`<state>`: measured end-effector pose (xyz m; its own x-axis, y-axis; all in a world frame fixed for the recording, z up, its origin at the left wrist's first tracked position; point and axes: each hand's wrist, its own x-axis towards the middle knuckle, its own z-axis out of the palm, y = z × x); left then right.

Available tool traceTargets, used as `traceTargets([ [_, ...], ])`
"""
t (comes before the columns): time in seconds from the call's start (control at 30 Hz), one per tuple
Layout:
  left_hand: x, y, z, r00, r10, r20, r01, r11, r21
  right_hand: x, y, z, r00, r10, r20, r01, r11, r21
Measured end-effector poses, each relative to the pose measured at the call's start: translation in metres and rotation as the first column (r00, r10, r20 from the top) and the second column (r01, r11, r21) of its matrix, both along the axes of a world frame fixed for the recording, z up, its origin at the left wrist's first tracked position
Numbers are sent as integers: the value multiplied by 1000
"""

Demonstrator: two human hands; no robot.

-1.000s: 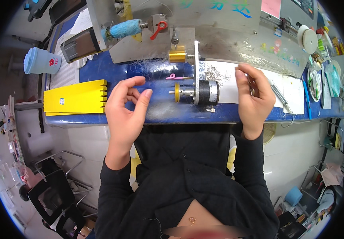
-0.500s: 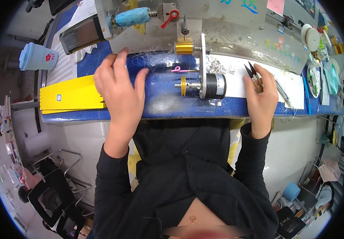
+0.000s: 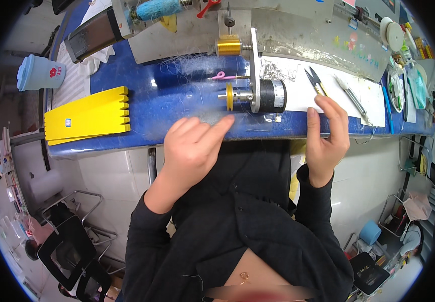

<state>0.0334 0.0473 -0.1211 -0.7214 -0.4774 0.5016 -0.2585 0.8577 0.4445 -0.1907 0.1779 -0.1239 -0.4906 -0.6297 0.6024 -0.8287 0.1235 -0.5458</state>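
Note:
My left hand is curled at the bench edge, index finger reaching toward the yellow pulley on a motor shaft; what it holds, if anything, is hidden. The black motor sits on a metal bracket with a gold spool above. A pink curled tool juts left from the bracket. My right hand has thumb and fingers apart, holding nothing, just below the black-bladed snips, which lie on white paper beside a silver pen-like tool.
Yellow notched boards lie on the blue bench at left, near a light-blue cup. A metal machine with a blue thread spool spans the back. A blue pen and trays of small items are at right.
My left hand moved rightward and down from near the yellow boards, its fingers curling. My right hand let go of the snips onto the paper and drew back toward the bench edge.

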Motion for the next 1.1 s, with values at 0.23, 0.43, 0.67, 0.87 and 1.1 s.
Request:
traceTargets([
  [0.23, -25, -2, -5, 986, -17, 166, 49, 979, -196, 8, 11, -7, 999, 40, 26, -40, 999, -4],
  [0.43, -38, -6, -8, 992, -18, 125, 68, 912, -405, 4, 15, -10, 999, 20, 31, -19, 1000, -20],
  [0.67, -24, 4, -10, 982, 58, 178, -4, 956, -292, -3, 21, -13, 998, 16, 62, -14, 999, -40],
  [0.87, 10, -9, 7, 981, 193, 20, -180, 945, -274, -3, 24, -12, 995, 24, 94, -18, 998, -68],
  [1.1, 23, -23, 24, 846, 531, -49, -533, 846, -15, 26, 17, -3, 955, 245, 169, -238, 969, -66],
])
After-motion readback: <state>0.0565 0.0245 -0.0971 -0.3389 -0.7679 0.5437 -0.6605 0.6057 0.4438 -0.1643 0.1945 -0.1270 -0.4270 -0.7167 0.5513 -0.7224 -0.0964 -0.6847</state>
